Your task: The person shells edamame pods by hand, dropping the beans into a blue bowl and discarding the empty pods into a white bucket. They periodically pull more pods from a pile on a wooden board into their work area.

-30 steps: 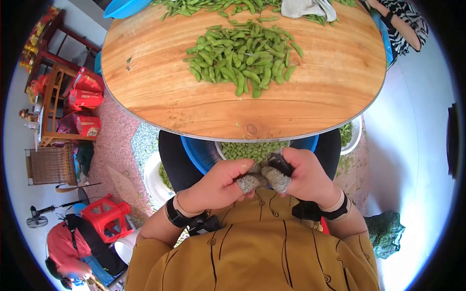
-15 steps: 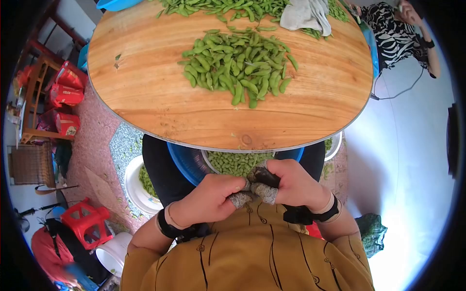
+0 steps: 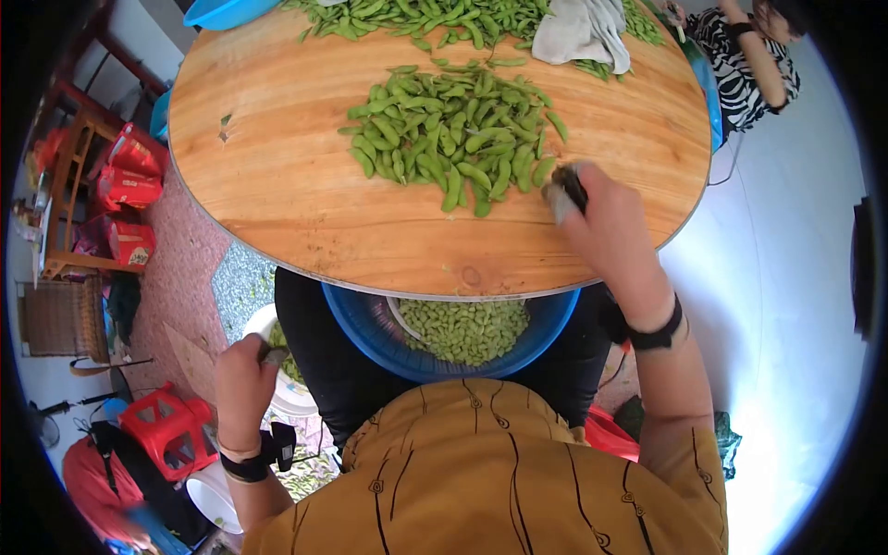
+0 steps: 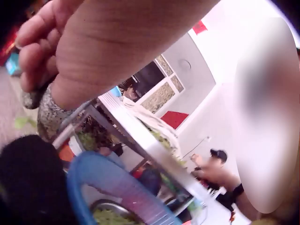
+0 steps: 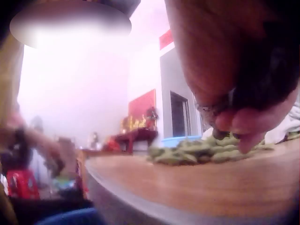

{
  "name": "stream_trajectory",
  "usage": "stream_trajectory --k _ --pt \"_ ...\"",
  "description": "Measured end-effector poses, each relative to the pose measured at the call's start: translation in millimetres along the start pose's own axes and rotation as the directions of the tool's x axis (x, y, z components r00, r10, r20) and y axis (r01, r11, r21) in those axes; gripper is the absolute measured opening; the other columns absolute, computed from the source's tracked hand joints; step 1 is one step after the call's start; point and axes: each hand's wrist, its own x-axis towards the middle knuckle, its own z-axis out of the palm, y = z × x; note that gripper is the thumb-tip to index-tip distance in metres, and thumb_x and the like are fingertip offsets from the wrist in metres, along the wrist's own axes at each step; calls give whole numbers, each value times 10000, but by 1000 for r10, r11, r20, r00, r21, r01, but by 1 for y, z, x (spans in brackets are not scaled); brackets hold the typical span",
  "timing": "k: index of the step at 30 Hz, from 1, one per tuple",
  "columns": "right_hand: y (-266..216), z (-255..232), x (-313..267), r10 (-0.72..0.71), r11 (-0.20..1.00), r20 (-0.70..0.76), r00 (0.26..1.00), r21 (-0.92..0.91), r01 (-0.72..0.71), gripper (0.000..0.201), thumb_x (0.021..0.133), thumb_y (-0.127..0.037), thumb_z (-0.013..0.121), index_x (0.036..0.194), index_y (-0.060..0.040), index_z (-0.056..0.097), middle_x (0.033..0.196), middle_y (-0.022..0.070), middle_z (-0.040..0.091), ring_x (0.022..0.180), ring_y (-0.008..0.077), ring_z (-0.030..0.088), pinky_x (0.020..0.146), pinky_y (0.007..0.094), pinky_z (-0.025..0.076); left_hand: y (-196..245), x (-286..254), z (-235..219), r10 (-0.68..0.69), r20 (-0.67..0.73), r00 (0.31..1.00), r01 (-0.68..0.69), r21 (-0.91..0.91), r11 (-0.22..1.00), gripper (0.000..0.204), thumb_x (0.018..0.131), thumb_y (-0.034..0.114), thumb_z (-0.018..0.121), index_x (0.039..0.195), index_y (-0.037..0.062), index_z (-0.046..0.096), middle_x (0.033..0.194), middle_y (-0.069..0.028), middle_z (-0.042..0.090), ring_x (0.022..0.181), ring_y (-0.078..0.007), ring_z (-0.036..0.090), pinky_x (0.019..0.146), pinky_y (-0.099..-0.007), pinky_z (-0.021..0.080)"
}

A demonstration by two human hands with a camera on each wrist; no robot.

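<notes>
My right hand [image 3: 610,222] reaches over the round wooden table, its fingertips right at the near right edge of a heap of green soybean pods [image 3: 453,129]. Grey wrapping covers its thumb, and something dark covers a finger. In the right wrist view its fingers hang just over the pods [image 5: 187,152]; no pod shows in its grasp. My left hand [image 3: 242,379] is low on the left, beside a white bucket [image 3: 294,400] with green pods inside. In the left wrist view its fingers [image 4: 35,58] are loosely bent, with a blurred light-green bit [image 4: 23,123] below them.
Below the table edge [image 3: 416,294], a blue basin [image 3: 347,338] sits at my lap with shelled beans [image 3: 467,328] inside. More pods [image 3: 407,14] and a pale cloth [image 3: 583,32] lie at the table's far side. A red stool [image 3: 166,425] stands left; another person [image 3: 740,65] is far right.
My hands were together over the basin and have parted. The right one has moved up to the pods on the table, the left one down to the white bucket.
</notes>
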Motion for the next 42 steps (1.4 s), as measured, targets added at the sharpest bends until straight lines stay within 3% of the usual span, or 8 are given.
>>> stream_trajectory --k 2,13,22,26,28,31,34,42 --pt "2 6 16 -4 995 1 1000 -96 4 189 783 -157 642 829 15 579 741 238 616 736 408 616 646 465 487 -5 -6 3 -55 -126 991 95 344 934 123 737 43 622 846 -5 589 717 -180 593 662 -326 612 589 -409 460" --pt "-16 -13 -25 181 981 217 959 34 -193 304 746 -233 729 812 18 571 709 182 610 655 339 595 602 375 470 129 26 38 366 -149 919 -386 -540 748 234 796 92 697 1010 41 616 796 -103 626 648 -220 622 572 -301 485" --pt "-22 -14 -92 69 549 425 903 739 -390 276 811 -134 704 1037 4 624 731 -3 616 630 112 552 591 269 461 189 53 53 450 288 845 155 -938 310 258 848 -51 530 1096 21 540 859 -23 605 708 -65 563 597 -206 469" --pt "-16 -26 -83 98 486 597 797 670 -561 269 845 -117 676 1080 0 623 751 -65 581 617 37 495 548 207 411 182 50 53 459 420 783 207 -871 445 217 860 -25 539 1071 22 555 848 -19 615 667 -59 552 582 -195 464" --pt "-13 -22 -80 55 501 580 813 688 -525 257 845 -134 683 1058 -2 627 733 -60 564 590 10 462 520 178 366 183 45 50 555 154 818 -303 -705 641 168 888 30 548 1051 27 589 813 -12 621 627 -51 539 558 -185 449" --pt "-8 -15 -78 11 518 588 809 689 -508 243 859 -138 666 1052 1 618 740 -53 566 590 21 472 522 187 381 182 47 48 645 304 701 -248 -745 620 143 906 50 543 1030 21 606 780 -11 620 607 -54 524 544 -191 440" --pt "-15 -11 -80 62 461 565 823 715 -526 275 881 -140 633 1106 9 575 772 -26 589 584 40 488 530 196 396 186 44 52 422 374 826 84 -822 564 182 898 -1 471 1009 13 614 759 -9 614 591 -61 509 537 -204 439" --pt "-20 -6 -101 -52 644 444 894 699 -310 301 845 -29 508 1142 22 511 806 30 611 605 80 558 550 216 457 190 45 59 443 282 851 -10 -834 551 320 817 -80 374 1003 25 613 789 -7 610 645 -68 520 559 -213 436"
